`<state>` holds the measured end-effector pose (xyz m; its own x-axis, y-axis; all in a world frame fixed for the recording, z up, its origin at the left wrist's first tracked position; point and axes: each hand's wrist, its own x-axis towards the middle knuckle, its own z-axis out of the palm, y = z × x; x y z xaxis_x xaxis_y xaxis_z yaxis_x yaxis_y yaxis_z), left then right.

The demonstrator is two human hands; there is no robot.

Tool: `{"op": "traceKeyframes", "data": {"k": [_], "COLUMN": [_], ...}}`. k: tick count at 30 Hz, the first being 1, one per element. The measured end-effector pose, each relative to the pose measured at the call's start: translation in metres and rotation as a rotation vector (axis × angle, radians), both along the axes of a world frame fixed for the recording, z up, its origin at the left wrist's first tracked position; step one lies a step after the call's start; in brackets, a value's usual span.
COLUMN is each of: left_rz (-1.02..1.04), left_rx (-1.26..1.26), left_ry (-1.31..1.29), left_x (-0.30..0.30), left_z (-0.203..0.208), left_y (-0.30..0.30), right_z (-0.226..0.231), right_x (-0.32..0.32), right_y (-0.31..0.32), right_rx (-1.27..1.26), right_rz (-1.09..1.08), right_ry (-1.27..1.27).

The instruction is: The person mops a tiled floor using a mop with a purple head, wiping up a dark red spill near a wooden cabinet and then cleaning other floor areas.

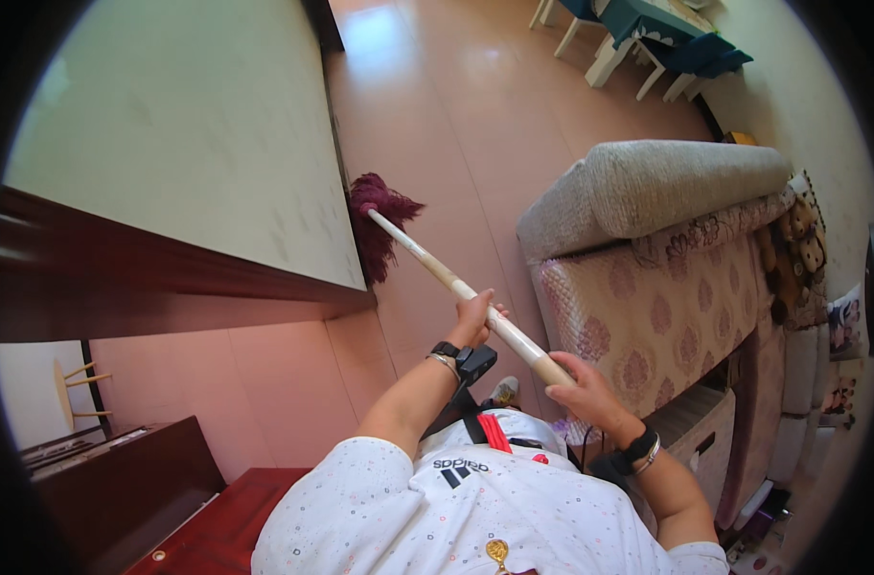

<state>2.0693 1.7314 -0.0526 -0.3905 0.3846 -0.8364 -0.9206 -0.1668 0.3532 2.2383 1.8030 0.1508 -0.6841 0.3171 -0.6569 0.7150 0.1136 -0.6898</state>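
A mop with a pale, tape-wrapped pole (pixel 421 253) slants away from me toward the far left. Its dark purple string head (pixel 384 203) lies on the pink tiled floor, against the foot of the white wall. My left hand (pixel 475 318) is closed round the pole about midway along. Nearer the end, my right hand (pixel 584 388) grips the pole's beige section. Black bands circle both wrists, and a small black device sits at the left one.
A patterned sofa (pixel 662 321) with a grey armrest (pixel 667 187) stands at right, soft toys (pixel 796 240) on it. Far right are a covered table (pixel 653 27) and chairs. A dark wooden door frame (pixel 169 273), a dark cabinet (pixel 130 489) and a wooden stool (pixel 68 393) are left.
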Motion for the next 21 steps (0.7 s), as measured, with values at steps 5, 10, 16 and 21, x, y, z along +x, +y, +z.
{"op": "traceKeyframes", "data": {"k": [5,10,16,21], "left_rz": [0.033,0.017,0.019,0.085], "left_rx": [0.064,0.072,0.048,0.066], "left_ry": [0.032,0.074,0.095,0.076], "left_x": [-0.056,-0.116,-0.186,-0.259], "left_z": [0.004,0.003,0.001,-0.012], "left_y": [-0.008,0.003,0.041,0.081], "right_z": [0.002,-0.014,-0.024,-0.038], "right_x": [-0.068,-0.121,-0.194,-0.268], "right_y": [-0.014,-0.006,0.032,0.077], "right_rx": [0.006,0.081,-0.004,-0.088], "right_rz": [0.028,0.035,-0.028,-0.013], "right_ry": [-0.031,0.121,0.130,0.095]}}
